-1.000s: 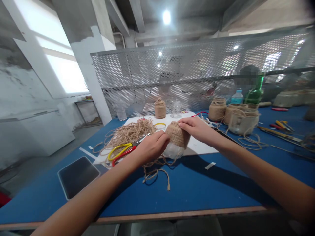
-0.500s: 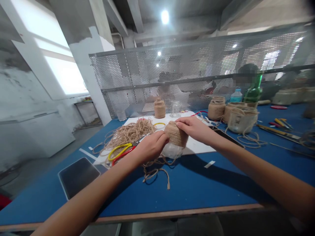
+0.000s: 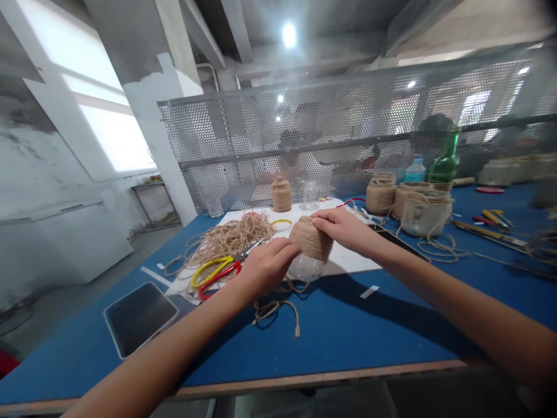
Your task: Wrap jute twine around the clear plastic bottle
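Observation:
A glass jar [image 3: 308, 251] lies tilted on the blue table [image 3: 348, 331], its upper part wrapped in jute twine and its clear bottom bare. My right hand [image 3: 343, 229] grips the wrapped part from the top right, fingers curled over it. My left hand [image 3: 266, 266] is closed at the jar's left side and pinches the twine against it. A loose end of twine [image 3: 278, 307] trails from the jar toward me over the table.
A heap of jute twine [image 3: 230, 235] and scissors with yellow and red handles [image 3: 215, 270] lie left of the jar on a white sheet. A dark tablet [image 3: 139, 316] lies near left. Several wrapped jars [image 3: 383, 194], bottles and tools stand farther right. People sit behind a perforated metal screen [image 3: 348, 133].
Both hands and the jar have kept almost the same place; the view has shifted slightly.

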